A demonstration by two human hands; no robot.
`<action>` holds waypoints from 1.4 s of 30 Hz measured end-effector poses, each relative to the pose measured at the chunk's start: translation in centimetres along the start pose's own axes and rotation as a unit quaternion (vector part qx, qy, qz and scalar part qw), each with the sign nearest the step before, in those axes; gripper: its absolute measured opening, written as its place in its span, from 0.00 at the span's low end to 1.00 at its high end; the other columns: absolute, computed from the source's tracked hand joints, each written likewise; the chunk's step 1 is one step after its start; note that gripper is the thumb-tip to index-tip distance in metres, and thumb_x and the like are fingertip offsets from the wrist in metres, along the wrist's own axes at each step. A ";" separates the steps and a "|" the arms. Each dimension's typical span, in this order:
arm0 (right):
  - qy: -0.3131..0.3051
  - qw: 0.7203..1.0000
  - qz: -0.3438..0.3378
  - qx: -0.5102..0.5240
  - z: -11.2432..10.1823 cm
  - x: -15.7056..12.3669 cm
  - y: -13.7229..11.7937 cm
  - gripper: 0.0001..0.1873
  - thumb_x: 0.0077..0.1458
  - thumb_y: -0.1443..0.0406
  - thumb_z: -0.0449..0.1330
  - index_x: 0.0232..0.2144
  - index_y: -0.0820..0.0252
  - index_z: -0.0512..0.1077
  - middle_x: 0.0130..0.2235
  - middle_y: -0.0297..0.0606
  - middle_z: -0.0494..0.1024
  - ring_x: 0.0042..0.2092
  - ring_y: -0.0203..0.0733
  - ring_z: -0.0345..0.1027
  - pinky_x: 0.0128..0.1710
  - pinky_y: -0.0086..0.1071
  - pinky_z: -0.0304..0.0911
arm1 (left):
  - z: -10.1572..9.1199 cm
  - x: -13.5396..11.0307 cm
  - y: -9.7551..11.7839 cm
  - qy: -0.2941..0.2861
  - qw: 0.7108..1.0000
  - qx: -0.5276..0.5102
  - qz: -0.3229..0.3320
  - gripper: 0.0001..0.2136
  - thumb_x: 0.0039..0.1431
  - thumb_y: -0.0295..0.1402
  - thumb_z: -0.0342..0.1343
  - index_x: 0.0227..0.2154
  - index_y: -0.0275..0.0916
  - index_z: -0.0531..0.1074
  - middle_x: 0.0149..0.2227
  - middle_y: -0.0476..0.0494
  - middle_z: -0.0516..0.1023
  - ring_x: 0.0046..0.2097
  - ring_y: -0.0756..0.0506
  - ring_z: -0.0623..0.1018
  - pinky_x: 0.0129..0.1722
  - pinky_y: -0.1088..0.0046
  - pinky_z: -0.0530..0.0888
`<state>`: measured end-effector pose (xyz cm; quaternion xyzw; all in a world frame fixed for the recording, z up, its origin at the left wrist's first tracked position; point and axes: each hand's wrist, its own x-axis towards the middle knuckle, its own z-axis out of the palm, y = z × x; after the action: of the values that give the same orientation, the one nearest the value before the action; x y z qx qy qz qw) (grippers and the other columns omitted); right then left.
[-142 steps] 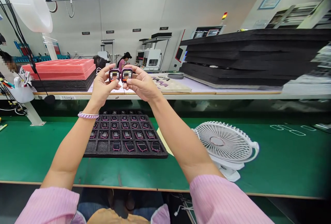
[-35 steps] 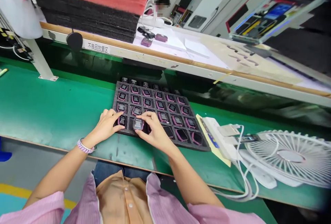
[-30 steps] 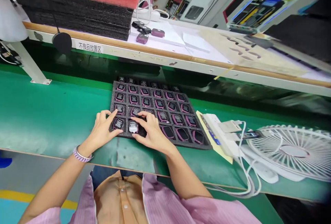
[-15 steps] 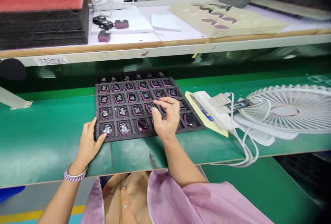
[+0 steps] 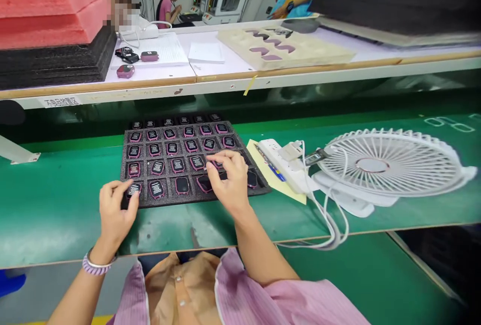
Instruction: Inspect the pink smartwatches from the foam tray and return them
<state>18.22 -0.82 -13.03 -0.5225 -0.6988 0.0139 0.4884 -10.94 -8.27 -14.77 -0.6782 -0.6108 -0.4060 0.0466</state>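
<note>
Two hands apart, left hand [image 5: 116, 212] on a pink smartwatch [image 5: 134, 190], right hand [image 5: 228, 180] curled over the foam tray [image 5: 169, 204]

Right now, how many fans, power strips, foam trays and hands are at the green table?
Fans: 1 white fan
Power strips: 1 white power strip
Foam trays: 1 black foam tray
Hands: 2, the left hand and the right hand
Total: 5

The black foam tray [image 5: 169, 202] sits on a green desk [image 5: 56, 220]. The watches [image 5: 172, 148] in it have pink edges, and their dark screens show white lines. The pink sleeve [image 5: 263, 300] has thin stripes, and the shirt [image 5: 180, 285] is orange. The bracelet [image 5: 96, 266] is pink and white. The fan [image 5: 372, 165] is white.
</note>
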 end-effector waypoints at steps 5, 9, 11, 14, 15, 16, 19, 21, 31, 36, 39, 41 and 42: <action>-0.171 0.975 -0.036 -0.136 -0.9 -1.2 2.8 0.15 0.71 0.58 0.60 0.34 0.59 0.80 0.39 0.45 0.76 0.44 0.55 0.69 0.45 0.47 0.57 | 4.3 1.6 8.4 -0.159 0.983 0.091 0.012 0.12 0.70 0.39 0.57 0.41 0.36 0.81 0.40 0.34 0.76 0.45 0.35 0.75 0.46 0.55 0.75; -0.237 0.938 -0.078 -0.239 -0.6 -2.0 2.6 0.12 0.70 0.58 0.65 0.39 0.62 0.80 0.41 0.50 0.76 0.44 0.58 0.69 0.42 0.45 0.58 | 7.0 3.4 11.6 -0.276 0.948 0.144 -0.069 0.18 0.67 0.39 0.60 0.44 0.23 0.79 0.47 0.22 0.75 0.52 0.26 0.74 0.51 0.47 0.74; -0.267 0.932 -0.074 -0.233 -0.5 -2.1 2.2 0.10 0.70 0.60 0.65 0.41 0.63 0.79 0.43 0.50 0.76 0.46 0.58 0.70 0.42 0.44 0.59 | 7.2 4.0 12.1 -0.293 0.944 0.105 -0.105 0.17 0.65 0.37 0.63 0.45 0.22 0.76 0.49 0.19 0.75 0.55 0.24 0.73 0.55 0.45 0.72; -0.307 0.936 -0.042 -0.168 -0.4 -2.0 1.6 0.09 0.67 0.62 0.67 0.44 0.62 0.76 0.44 0.48 0.76 0.48 0.58 0.71 0.44 0.43 0.61 | 6.8 4.2 12.0 -0.299 0.945 0.036 -0.130 0.08 0.64 0.28 0.62 0.43 0.29 0.75 0.47 0.27 0.77 0.54 0.29 0.75 0.56 0.49 0.71; -0.326 0.934 -0.031 -0.139 -0.5 -2.0 1.6 0.08 0.67 0.63 0.67 0.43 0.62 0.75 0.43 0.46 0.77 0.48 0.57 0.72 0.44 0.42 0.62 | 6.5 4.3 11.9 -0.302 0.945 0.025 -0.126 0.05 0.64 0.26 0.60 0.42 0.32 0.74 0.44 0.32 0.78 0.51 0.32 0.77 0.54 0.53 0.73; -0.348 0.931 -0.022 -0.109 -0.6 -1.9 1.6 0.07 0.67 0.64 0.66 0.42 0.62 0.73 0.42 0.45 0.77 0.46 0.56 0.73 0.44 0.41 0.62 | 6.1 4.4 11.6 -0.306 0.944 0.007 -0.123 0.04 0.64 0.25 0.59 0.41 0.35 0.73 0.41 0.37 0.79 0.48 0.36 0.78 0.51 0.57 0.74; -0.401 0.916 0.006 0.001 -1.0 -0.7 1.8 0.04 0.67 0.67 0.60 0.37 0.59 0.69 0.39 0.43 0.78 0.41 0.50 0.73 0.40 0.38 0.62 | 4.5 5.6 10.5 -0.315 0.913 -0.192 -0.175 0.08 0.63 0.29 0.60 0.44 0.38 0.70 0.36 0.46 0.77 0.35 0.45 0.78 0.35 0.69 0.73; -0.400 0.906 0.044 0.135 -1.1 1.2 1.9 0.06 0.67 0.63 0.58 0.36 0.58 0.68 0.37 0.42 0.79 0.37 0.46 0.72 0.37 0.36 0.62 | 3.3 7.4 9.9 -0.307 0.843 -0.378 -0.226 0.16 0.60 0.36 0.64 0.48 0.38 0.69 0.34 0.49 0.75 0.29 0.50 0.74 0.29 0.73 0.70; -0.246 0.659 0.220 0.676 0.9 12.5 -3.0 0.25 0.53 0.56 0.77 0.50 0.57 0.78 0.43 0.42 0.84 0.34 0.39 0.75 0.33 0.30 0.73 | 1.6 15.1 12.5 -0.106 0.803 -0.556 -0.189 0.24 0.48 0.38 0.71 0.47 0.38 0.73 0.38 0.49 0.73 0.30 0.53 0.67 0.29 0.75 0.65; -0.244 0.660 0.194 0.683 -0.3 11.9 -4.3 0.26 0.55 0.59 0.78 0.55 0.51 0.79 0.51 0.39 0.82 0.44 0.41 0.79 0.48 0.35 0.78 | 1.8 15.0 12.5 -0.032 0.874 -0.469 -0.123 0.22 0.53 0.35 0.65 0.51 0.38 0.73 0.47 0.43 0.78 0.47 0.46 0.76 0.49 0.68 0.72; -0.247 0.665 0.188 0.679 -1.0 11.6 -4.4 0.27 0.53 0.57 0.81 0.53 0.51 0.80 0.43 0.36 0.83 0.37 0.39 0.79 0.39 0.31 0.78 | 1.7 14.8 12.3 -0.025 0.895 -0.429 -0.117 0.23 0.53 0.36 0.63 0.53 0.38 0.72 0.46 0.43 0.78 0.44 0.46 0.76 0.46 0.68 0.73; -0.249 0.660 0.189 0.683 -1.3 11.7 -4.4 0.27 0.51 0.57 0.82 0.51 0.52 0.81 0.42 0.36 0.83 0.34 0.37 0.78 0.35 0.28 0.77 | 1.7 14.9 12.2 -0.018 0.902 -0.417 -0.113 0.24 0.53 0.37 0.62 0.53 0.37 0.72 0.45 0.42 0.78 0.43 0.46 0.76 0.45 0.68 0.73; -0.251 0.657 0.192 0.684 -1.5 11.8 -4.4 0.27 0.50 0.56 0.82 0.50 0.53 0.81 0.42 0.36 0.83 0.34 0.37 0.77 0.35 0.28 0.77 | 1.7 15.0 12.1 -0.016 0.904 -0.413 -0.113 0.24 0.53 0.37 0.62 0.54 0.37 0.72 0.45 0.42 0.78 0.43 0.46 0.76 0.45 0.68 0.73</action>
<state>16.37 5.29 -2.03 -0.1403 -0.4719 0.7122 0.5004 -0.75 1.55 -1.54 -0.5697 -0.4617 -0.6132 -0.2936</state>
